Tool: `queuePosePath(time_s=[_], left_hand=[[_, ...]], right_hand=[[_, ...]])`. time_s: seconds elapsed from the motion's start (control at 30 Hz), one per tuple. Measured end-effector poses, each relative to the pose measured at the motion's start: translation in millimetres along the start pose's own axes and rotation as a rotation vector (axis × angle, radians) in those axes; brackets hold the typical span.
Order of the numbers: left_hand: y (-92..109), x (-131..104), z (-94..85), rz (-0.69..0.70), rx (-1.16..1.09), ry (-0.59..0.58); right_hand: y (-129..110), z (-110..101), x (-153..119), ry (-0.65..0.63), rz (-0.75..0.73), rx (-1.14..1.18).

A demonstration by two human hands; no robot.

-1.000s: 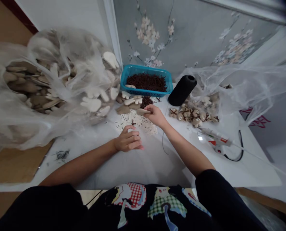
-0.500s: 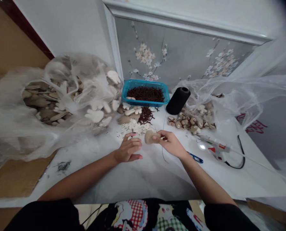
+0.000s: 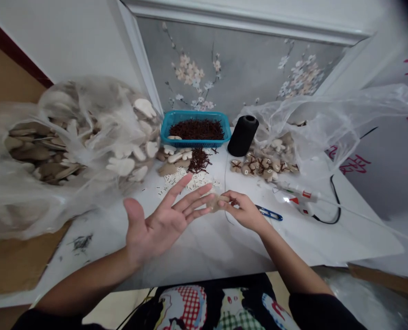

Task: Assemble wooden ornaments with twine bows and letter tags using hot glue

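My left hand (image 3: 159, 224) is spread wide with the palm turned up, its fingertips close to the piece in the other hand. Between thumb and fingers, my right hand (image 3: 242, 210) holds a beige padded fabric piece (image 3: 216, 203), partly covered by the left fingers. Just beyond lie small white tags (image 3: 171, 184) with dark marks. A heap of dark brown bows (image 3: 198, 161) is behind them, beside loose beige and white fabric pieces (image 3: 171, 168). Blue thread snips (image 3: 270, 213) rest to the right of my right hand.
A blue basket (image 3: 197, 143) of brown bows stands at the back, next to a black thread cone (image 3: 242, 136). Beige pieces with bows (image 3: 263, 167) lie right, near a glue gun (image 3: 301, 201) with a cord. Plastic bags of fabric pieces (image 3: 121, 166) bulge at the left.
My left hand has turned from a palm-down, loosely curled pose to palm up with fingers spread. My right hand still holds the beige piece. The view has shifted slightly.
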State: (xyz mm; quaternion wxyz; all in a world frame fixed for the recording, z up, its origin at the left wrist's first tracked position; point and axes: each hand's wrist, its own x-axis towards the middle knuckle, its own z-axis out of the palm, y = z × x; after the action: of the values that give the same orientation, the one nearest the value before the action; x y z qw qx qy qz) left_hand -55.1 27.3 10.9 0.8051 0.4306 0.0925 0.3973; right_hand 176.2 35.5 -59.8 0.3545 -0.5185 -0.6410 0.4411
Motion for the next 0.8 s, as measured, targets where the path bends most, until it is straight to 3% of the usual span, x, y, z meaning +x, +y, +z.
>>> queuePosePath(time_s=[0.27,0.4,0.67,0.73,0.8], left_hand=[[-2.9,-16.9,-2.1,0.176,0.465,-0.183],[-2.7,-16.2,-6.0,0.179,0.614,-0.170],[-4.3,-11.5,-2.4,0.234,0.629,-0.086],[-3.7,-10.7,-3.7,0.207,0.599,-0.090],[-3.0,-8.5,-4.3,0.143,0.521,-0.128]], right_hand=[[-7.6,3.5,-7.6,-0.092,-0.008,-0.055],[-12.1,4.3,-8.8,-0.145,-0.013,-0.059],[-9.6,7.6,-15.5,-0.186,-0.048,-0.081],[-6.6,9.8,-17.2,-0.201,-0.059,-0.115],[-6.7,12.9,-17.7,-0.136,-0.052,-0.155]])
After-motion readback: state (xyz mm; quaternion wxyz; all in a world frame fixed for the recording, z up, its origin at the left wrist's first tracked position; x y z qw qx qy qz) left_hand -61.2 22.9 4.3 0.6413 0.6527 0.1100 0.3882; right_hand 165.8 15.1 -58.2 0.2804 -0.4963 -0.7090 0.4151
